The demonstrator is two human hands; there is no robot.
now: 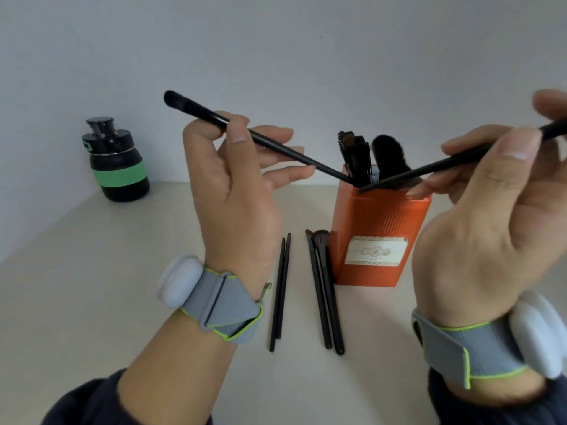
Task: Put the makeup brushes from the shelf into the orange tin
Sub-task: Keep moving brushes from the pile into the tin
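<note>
The orange tin [377,237] stands upright on the pale shelf [92,271], with several black brushes [359,161] poking out of its top. My left hand [233,185] pinches a thin black brush [276,145] between thumb and forefinger, bristles up to the left, handle tip at the tin's rim. My right hand [491,216] pinches another black brush [429,168], its handle tip also at the rim. Several more brushes lie on the shelf left of the tin: a thin pair [280,292] and a fluffier pair [325,286].
A black bottle with a green band [116,164] stands at the back left against the white wall. Both wrists wear grey straps with white pods. Dark sleeves show at the bottom edge.
</note>
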